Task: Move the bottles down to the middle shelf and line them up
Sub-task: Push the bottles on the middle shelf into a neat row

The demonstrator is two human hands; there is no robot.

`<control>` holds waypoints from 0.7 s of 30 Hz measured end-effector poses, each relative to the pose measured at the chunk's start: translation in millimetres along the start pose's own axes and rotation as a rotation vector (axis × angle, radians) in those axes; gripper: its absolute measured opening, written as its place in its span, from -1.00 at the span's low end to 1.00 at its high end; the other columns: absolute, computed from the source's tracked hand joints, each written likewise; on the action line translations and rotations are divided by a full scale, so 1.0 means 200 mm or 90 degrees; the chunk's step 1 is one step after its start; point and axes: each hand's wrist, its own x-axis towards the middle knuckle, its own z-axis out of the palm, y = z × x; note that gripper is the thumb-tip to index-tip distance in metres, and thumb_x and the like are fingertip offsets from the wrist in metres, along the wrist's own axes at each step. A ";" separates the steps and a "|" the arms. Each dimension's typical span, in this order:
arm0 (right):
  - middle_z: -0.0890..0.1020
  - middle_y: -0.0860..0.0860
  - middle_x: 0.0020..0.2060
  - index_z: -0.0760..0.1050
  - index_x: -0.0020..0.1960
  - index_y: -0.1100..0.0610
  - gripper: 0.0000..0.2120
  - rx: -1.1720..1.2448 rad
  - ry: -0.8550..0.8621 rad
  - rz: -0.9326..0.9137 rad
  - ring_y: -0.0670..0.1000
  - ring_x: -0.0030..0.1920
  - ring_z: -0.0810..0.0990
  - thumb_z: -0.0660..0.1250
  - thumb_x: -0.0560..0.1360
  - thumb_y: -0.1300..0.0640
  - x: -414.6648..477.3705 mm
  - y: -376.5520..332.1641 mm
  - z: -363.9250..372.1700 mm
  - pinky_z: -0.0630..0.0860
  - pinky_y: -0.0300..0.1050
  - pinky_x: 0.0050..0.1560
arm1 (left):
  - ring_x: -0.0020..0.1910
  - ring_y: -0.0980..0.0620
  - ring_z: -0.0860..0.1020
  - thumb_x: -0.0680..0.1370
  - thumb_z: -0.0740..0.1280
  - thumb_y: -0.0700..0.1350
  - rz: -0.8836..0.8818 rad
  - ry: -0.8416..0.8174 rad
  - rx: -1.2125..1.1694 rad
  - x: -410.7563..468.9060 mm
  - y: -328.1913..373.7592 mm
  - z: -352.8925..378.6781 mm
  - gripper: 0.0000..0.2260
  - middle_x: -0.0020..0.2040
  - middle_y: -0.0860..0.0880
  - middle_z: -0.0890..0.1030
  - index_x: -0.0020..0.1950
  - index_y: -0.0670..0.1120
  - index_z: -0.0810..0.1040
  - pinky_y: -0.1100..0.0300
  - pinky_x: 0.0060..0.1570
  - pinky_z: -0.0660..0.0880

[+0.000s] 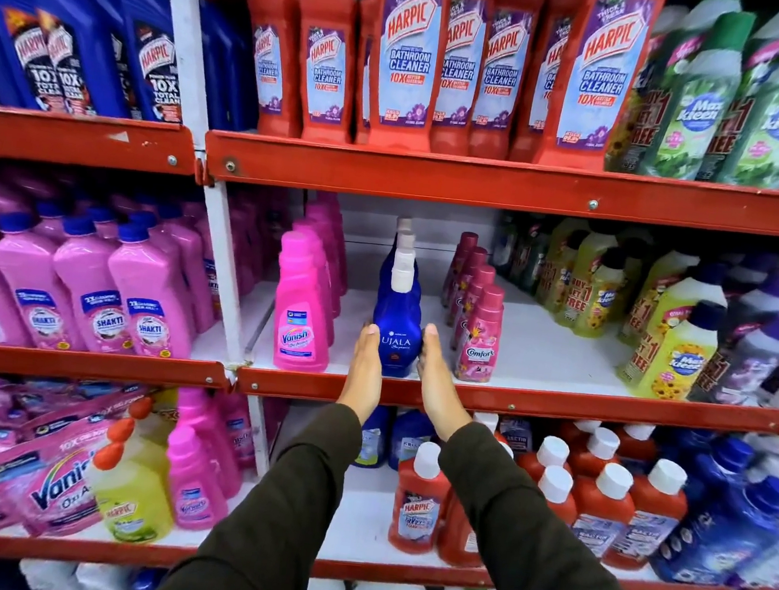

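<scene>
A blue Ujala bottle (396,343) with a white cap stands at the front of the middle shelf (559,404). More of the same bottles (403,248) stand in a straight row behind it. My left hand (364,369) lies flat against its left side and my right hand (441,382) flat against its right side. Fingers are straight and together, so the bottle is pressed between both palms. Red Harpic bathroom cleaner bottles (408,56) fill the shelf above.
Left of the blue row is a row of pink Vanish bottles (302,305); right of it are pink Comfort bottles (479,338), then yellow Max Kleen bottles (675,349). White shelf floor shows between the rows. Small red Harpic bottles (421,504) stand on the shelf below.
</scene>
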 end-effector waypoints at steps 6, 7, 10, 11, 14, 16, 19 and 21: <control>0.58 -0.38 0.07 0.40 0.29 -0.21 -0.62 -0.034 0.020 0.012 -0.49 0.02 0.58 -0.03 0.64 -0.31 0.02 0.03 -0.01 0.47 -0.58 -0.13 | 0.63 -0.07 0.24 0.71 -0.03 0.20 0.030 -0.008 0.044 0.00 0.00 -0.01 -0.42 0.65 -0.10 0.26 0.68 -0.06 0.13 -0.13 0.62 0.16; 0.58 -0.39 0.06 0.41 0.28 -0.22 -0.63 -0.036 0.024 0.008 -0.49 0.01 0.58 -0.02 0.63 -0.31 0.02 0.03 0.00 0.47 -0.59 -0.14 | 0.63 -0.07 0.23 0.72 -0.03 0.19 0.034 -0.011 0.050 0.00 0.00 -0.02 -0.42 0.65 -0.10 0.25 0.68 -0.06 0.13 -0.13 0.63 0.16; 0.57 -0.34 0.10 0.38 0.35 -0.17 -0.60 -0.043 0.031 0.007 -0.50 0.00 0.58 -0.02 0.64 -0.29 0.02 0.03 0.00 0.46 -0.62 -0.15 | 0.63 -0.07 0.23 0.72 -0.03 0.17 0.041 -0.018 0.049 -0.01 0.01 -0.03 -0.44 0.65 -0.10 0.25 0.68 -0.07 0.13 -0.13 0.62 0.16; 0.57 -0.33 0.12 0.36 0.37 -0.15 -0.59 -0.049 0.034 0.006 -0.51 0.01 0.57 -0.02 0.65 -0.28 0.02 0.03 0.01 0.45 -0.62 -0.14 | 0.63 -0.07 0.23 0.73 -0.03 0.16 0.043 -0.020 0.046 0.00 0.01 -0.03 -0.44 0.65 -0.11 0.25 0.68 -0.07 0.12 -0.13 0.62 0.17; 0.50 -0.29 0.25 0.29 0.46 -0.13 -0.56 -0.067 0.077 -0.020 -0.45 0.16 0.52 -0.01 0.66 -0.25 0.00 0.02 0.02 0.42 -0.58 0.03 | 0.66 -0.01 0.13 0.73 -0.04 0.15 0.078 -0.015 0.092 -0.02 0.01 -0.04 -0.44 0.69 -0.06 0.14 0.69 -0.04 0.04 -0.09 0.65 0.10; 0.42 -0.14 0.41 0.28 0.52 -0.05 -0.53 -0.066 0.188 -0.067 -0.20 0.38 0.42 0.04 0.68 -0.19 -0.02 0.04 0.05 0.36 -0.35 0.29 | 0.65 0.06 0.13 0.74 -0.02 0.11 0.148 0.031 0.144 -0.07 0.00 -0.08 -0.49 0.68 0.01 0.16 0.69 0.00 0.09 0.04 0.63 0.11; 0.54 -0.02 0.31 0.47 0.36 0.00 -0.65 -0.039 0.297 -0.179 -0.03 0.31 0.52 0.08 0.69 -0.09 -0.05 0.08 0.13 0.50 -0.26 0.23 | 0.56 0.12 0.28 0.73 0.03 0.00 0.333 0.174 0.227 -0.13 -0.01 -0.19 -0.57 0.56 0.01 0.35 0.60 -0.05 0.30 0.26 0.54 0.20; 0.63 -0.01 0.23 0.53 0.30 0.01 -0.65 -0.027 0.239 -0.172 0.01 0.22 0.60 0.07 0.70 -0.07 -0.05 0.09 0.22 0.55 -0.13 0.19 | 0.54 0.23 0.24 0.71 0.05 -0.03 0.403 0.269 0.247 -0.14 0.00 -0.27 -0.55 0.55 -0.03 0.32 0.59 -0.10 0.31 0.42 0.50 0.13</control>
